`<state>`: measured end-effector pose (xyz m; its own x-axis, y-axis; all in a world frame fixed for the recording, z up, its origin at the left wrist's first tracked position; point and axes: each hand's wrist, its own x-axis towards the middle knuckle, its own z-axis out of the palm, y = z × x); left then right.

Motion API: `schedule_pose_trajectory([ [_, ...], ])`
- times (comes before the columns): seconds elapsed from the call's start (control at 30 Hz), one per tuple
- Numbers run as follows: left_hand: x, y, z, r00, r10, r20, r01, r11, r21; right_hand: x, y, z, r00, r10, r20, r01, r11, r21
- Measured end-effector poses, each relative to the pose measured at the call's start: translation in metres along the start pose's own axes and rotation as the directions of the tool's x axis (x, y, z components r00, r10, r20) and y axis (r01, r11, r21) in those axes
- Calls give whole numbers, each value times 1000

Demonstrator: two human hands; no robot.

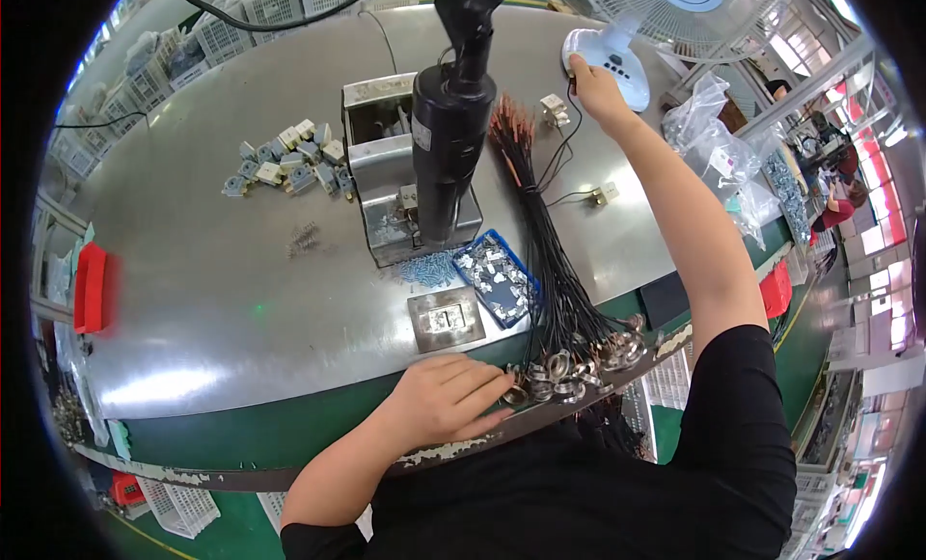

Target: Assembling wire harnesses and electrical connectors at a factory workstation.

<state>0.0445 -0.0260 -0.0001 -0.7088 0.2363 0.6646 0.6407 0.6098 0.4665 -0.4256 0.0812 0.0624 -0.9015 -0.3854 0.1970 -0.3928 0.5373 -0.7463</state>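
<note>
a small pale label (422,136) is standing on the black upright cylinder (458,131); its print is appearing too small and blurred for reading. elsewhere in this view, no text, brand, number or sign is showing legibly.

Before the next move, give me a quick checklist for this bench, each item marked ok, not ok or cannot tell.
1. Left hand near the metal rings: ok, its fingers are at the leftmost ones.
2. Right hand away from the fan base: not ok, its fingers overlap the base's edge in this view.
3. All black wires bundled: not ok, most lie together but a few stray to the right.
4. Blue tray resting on the bench: ok, beside the loose blue screws.
5. Fan switched off: cannot tell from one still.
</note>
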Motion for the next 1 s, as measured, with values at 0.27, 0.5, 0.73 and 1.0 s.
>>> schedule_pose_trajectory([
  [0.27, -4, -13, 6, 998, -57, -15, 56, 998, -25, 10, 27, 20, 998, -39, 50, 63, 714, -697],
  [0.5, -1, -9, 2, 991, -124, -39, 119, 987, -106, -120, -74, -33, 467, -456, 758, 551, 821, 154],
  [0.73, 3, -5, 2, 981, -188, -50, 172, 958, -230, -212, -75, -35, 191, -360, 913, 595, 782, 184],
  [1.0, 31, 15, 7, 876, -480, -49, 405, 787, -466, -206, -84, -26, 323, -568, 757, 440, 798, 411],
])
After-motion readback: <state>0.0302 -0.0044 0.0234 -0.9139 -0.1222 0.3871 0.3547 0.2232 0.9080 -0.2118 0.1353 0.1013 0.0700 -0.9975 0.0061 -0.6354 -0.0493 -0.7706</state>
